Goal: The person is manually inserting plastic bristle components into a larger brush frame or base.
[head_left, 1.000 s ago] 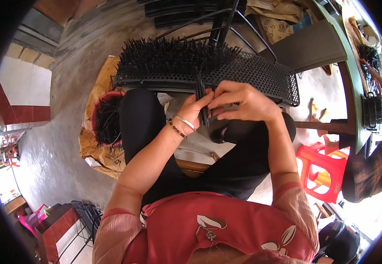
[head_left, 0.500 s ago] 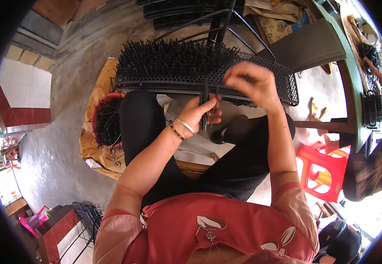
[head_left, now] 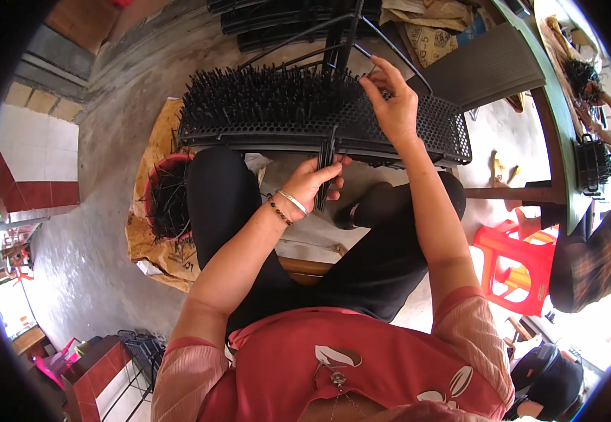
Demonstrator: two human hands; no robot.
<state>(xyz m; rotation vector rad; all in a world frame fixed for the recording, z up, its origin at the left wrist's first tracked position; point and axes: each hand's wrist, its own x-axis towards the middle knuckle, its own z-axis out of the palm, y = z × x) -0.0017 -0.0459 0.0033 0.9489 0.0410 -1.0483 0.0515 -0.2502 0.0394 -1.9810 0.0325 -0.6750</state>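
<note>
A bundle of thin black sticks (head_left: pixel 327 153) stands upright in my left hand (head_left: pixel 312 177), fingers wrapped around it just in front of a black perforated rack (head_left: pixel 440 126). Many black sticks (head_left: pixel 263 95) bristle upward from the holes in the rack's left and middle parts. My right hand (head_left: pixel 397 109) is over the rack, beside the right end of these sticks. Its thumb and fingertips are drawn together, and whatever is between them is too small to make out.
Left of my knee, a red basin (head_left: pixel 152 184) of loose black sticks rests on brown sacking (head_left: pixel 136 232). At the right are a red plastic stool (head_left: pixel 488 271) and a green-edged table (head_left: pixel 562 133), where another person's hand (head_left: pixel 590 90) touches dark pieces. Metal struts (head_left: pixel 383 63) stand behind the rack.
My right hand has moved up and away from my left hand, over the rack beside the standing sticks. The left hand keeps its bundle in nearly the same place.
</note>
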